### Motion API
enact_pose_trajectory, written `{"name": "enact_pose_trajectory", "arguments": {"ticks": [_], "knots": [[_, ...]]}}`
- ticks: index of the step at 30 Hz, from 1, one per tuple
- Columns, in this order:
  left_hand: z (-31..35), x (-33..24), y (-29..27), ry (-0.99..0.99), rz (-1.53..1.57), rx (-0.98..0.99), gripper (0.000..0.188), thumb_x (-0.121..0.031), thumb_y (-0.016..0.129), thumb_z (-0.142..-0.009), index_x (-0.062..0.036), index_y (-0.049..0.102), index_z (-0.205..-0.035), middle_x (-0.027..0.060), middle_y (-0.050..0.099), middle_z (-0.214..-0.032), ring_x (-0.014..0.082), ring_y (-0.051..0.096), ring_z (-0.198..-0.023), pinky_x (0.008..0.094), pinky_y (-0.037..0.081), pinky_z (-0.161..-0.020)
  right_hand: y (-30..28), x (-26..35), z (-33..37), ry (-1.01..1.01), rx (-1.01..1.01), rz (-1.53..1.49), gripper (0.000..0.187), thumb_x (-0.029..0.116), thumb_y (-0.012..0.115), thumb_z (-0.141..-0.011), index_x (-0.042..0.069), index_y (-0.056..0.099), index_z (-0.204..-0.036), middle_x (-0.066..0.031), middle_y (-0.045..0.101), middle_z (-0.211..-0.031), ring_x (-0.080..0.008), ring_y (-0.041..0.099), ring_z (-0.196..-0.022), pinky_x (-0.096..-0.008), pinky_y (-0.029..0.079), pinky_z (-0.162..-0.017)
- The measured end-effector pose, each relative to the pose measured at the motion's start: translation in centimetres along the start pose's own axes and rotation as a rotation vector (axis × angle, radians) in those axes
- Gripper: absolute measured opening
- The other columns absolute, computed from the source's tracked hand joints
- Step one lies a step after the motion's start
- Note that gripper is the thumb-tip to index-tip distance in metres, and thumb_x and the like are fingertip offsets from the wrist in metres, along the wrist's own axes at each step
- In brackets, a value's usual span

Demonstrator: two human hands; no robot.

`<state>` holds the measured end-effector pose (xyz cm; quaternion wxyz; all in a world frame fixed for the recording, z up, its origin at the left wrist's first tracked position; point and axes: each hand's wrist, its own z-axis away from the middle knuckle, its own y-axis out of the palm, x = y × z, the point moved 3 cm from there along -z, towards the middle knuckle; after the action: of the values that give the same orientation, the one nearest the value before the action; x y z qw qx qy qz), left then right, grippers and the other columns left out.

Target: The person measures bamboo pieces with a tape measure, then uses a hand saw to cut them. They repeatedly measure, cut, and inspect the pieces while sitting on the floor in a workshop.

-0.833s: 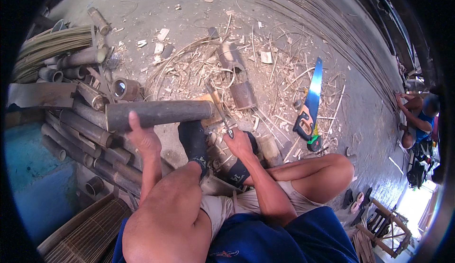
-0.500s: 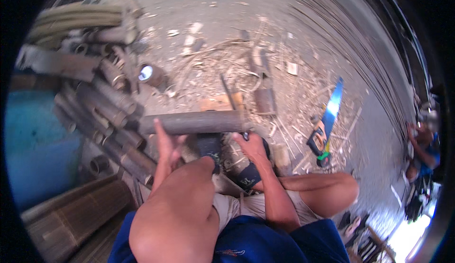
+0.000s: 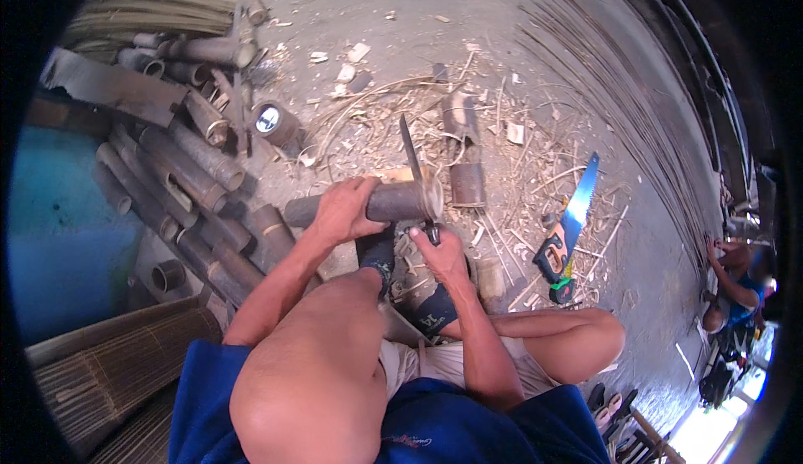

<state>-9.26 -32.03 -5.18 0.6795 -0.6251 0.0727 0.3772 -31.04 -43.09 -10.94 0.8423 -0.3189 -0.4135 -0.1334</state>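
Observation:
A dark bamboo tube (image 3: 398,203) lies crosswise in front of my shins, its cut open end toward the right. My left hand (image 3: 345,209) wraps over its middle, fingers closed on it. In my right hand (image 3: 443,255) is the dark handle of a long-bladed knife (image 3: 411,148). The blade points away from me and passes by the tube's right end; whether its edge touches the bamboo I cannot tell. Just beyond the tube is a pale wooden block (image 3: 386,175), partly covered by it.
A handsaw (image 3: 575,213) lies on the floor at right, among wood shavings (image 3: 535,163). Bamboo tubes (image 3: 180,175) are piled at left beside a blue surface (image 3: 75,238). An upright bamboo piece (image 3: 276,124) stands beyond them. Another person (image 3: 736,284) sits far right.
My left hand has moved from below the tube to over it, gripping it. The tube has shifted slightly right, and the knife blade now rises at its end.

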Motion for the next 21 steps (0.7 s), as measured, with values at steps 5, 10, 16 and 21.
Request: {"name": "enact_pose_trajectory", "arguments": {"ticks": [5, 10, 16, 21], "knots": [[-2.0, 0.9, -5.3, -0.156, 0.619, -0.500, 0.067, -0.026, 0.088, -0.072, -0.0030, 0.057, -0.127, 0.0141, 0.070, -0.113, 0.0286, 0.068, -0.101, 0.0394, 0.054, -0.089, -0.2, -1.8, 0.1, 0.107, -0.077, 0.084, 0.043, 0.040, 0.068, -0.089, -0.003, 0.066, -0.092, -0.0234, 0.067, -0.076, -0.0397, 0.066, -0.071, -0.0488, 0.051, -0.071], [-3.4, 2.5, -7.8, -0.068, 1.254, -0.866, 0.049, -0.014, 0.082, -0.086, -0.0022, 0.056, -0.126, 0.0064, 0.064, -0.112, 0.0169, 0.062, -0.099, 0.0332, 0.049, -0.094, 0.8, -3.8, -0.3, 0.147, -0.066, 0.204, 0.036, 0.033, 0.061, -0.089, -0.003, 0.066, -0.091, -0.0266, 0.067, -0.080, -0.0439, 0.068, -0.080, -0.0503, 0.051, -0.076], [-4.0, 5.0, -2.2, -0.256, 1.490, -0.913, 0.054, -0.018, 0.082, -0.087, -0.0022, 0.053, -0.129, 0.0055, 0.059, -0.117, 0.0177, 0.059, -0.107, 0.0367, 0.048, -0.097, -0.5, -1.4, -0.9, 0.086, -0.152, 0.190, 0.039, 0.035, 0.061, -0.089, -0.004, 0.064, -0.088, -0.0280, 0.063, -0.071, -0.0469, 0.065, -0.069, -0.0516, 0.048, -0.065], [-3.6, 6.2, -0.2, -0.422, 1.450, -0.962, 0.061, -0.021, 0.081, -0.087, -0.0084, 0.048, -0.137, 0.0052, 0.057, -0.124, 0.0191, 0.057, -0.113, 0.0401, 0.049, -0.098, -2.2, 3.0, -1.7, -0.058, -0.175, 0.154, 0.038, 0.035, 0.063, -0.091, -0.003, 0.063, -0.088, -0.0269, 0.062, -0.068, -0.0480, 0.064, -0.067, -0.0528, 0.047, -0.063]]}}
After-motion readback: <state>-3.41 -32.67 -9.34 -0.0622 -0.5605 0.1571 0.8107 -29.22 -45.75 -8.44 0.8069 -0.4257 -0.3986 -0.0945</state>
